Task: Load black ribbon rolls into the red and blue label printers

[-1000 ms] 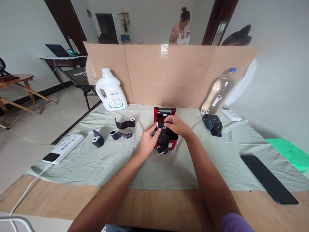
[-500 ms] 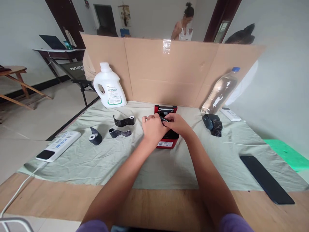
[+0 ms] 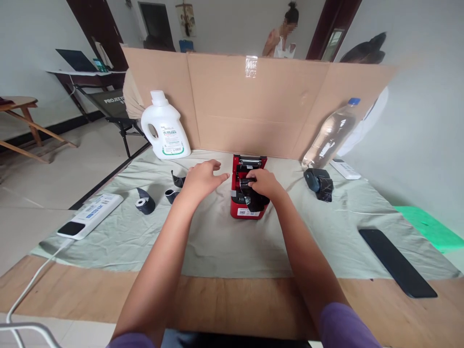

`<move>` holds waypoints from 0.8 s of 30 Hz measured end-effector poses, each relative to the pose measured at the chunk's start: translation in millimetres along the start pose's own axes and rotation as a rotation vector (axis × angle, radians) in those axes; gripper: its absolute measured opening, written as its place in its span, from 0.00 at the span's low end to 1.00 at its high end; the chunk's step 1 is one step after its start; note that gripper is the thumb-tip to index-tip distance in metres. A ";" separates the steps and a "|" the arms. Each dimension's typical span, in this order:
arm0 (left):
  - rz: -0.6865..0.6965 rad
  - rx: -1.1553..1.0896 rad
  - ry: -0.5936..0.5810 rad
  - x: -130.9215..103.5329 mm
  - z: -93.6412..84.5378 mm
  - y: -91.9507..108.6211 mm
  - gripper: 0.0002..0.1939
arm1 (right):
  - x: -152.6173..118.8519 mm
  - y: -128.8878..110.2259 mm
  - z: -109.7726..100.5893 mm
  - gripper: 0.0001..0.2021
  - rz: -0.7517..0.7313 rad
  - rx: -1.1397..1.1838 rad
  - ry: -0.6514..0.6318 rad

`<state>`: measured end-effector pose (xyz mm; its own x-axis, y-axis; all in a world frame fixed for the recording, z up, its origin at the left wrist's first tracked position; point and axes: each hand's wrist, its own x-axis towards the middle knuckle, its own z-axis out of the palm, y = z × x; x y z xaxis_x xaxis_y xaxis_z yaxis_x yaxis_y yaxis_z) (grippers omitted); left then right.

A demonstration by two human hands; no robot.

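In the middle of the cloth stands a small red-and-black printer (image 3: 235, 211) with its lid raised. My right hand (image 3: 268, 184) is closed on a black ribbon roll (image 3: 250, 197) at the printer's opening, and a loose shiny length hangs over the front. Whether the roll is seated inside, I cannot tell. Off to the printer's left, my left hand (image 3: 201, 181) is open with fingers apart and holds nothing. It partly covers two black ribbon rolls (image 3: 170, 195) on the cloth. Another black roll (image 3: 145, 205) with a white core lies farther left.
A cardboard screen (image 3: 250, 106) closes off the back. Before it stand a white detergent bottle (image 3: 168, 130) and a leaning clear bottle (image 3: 328, 137). To the right are a black device (image 3: 312, 180) with a dark strip and a phone (image 3: 397, 261); a white power bank (image 3: 90, 216) lies left.
My left hand has let go and moved left, away from the printer. My right hand stays at the printer with the ribbon roll, whose loose end now hangs in view.
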<state>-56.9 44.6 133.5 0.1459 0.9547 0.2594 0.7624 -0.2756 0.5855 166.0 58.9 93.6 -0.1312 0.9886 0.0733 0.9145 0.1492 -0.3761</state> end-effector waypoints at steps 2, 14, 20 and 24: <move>0.030 -0.014 -0.050 -1.6 0.2 -3.9 0.19 | 4.0 -5.5 5.7 0.15 0.030 -0.055 -0.019; 0.458 -0.015 -0.379 -23.9 40.0 24.5 0.19 | -6.3 8.1 -30.5 0.17 0.096 0.261 0.003; 0.636 0.129 -0.211 -34.8 49.5 23.0 0.12 | 4.1 30.2 -30.9 0.19 0.117 0.316 0.539; 0.701 0.168 -0.002 -51.3 62.9 1.2 0.14 | 12.1 28.1 -16.4 0.20 0.038 0.523 0.525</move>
<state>-23.8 2.3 72.6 0.6373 0.5600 0.5294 0.5756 -0.8027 0.1562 196.4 74.7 99.1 0.2174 0.8741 0.4344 0.5959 0.2336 -0.7683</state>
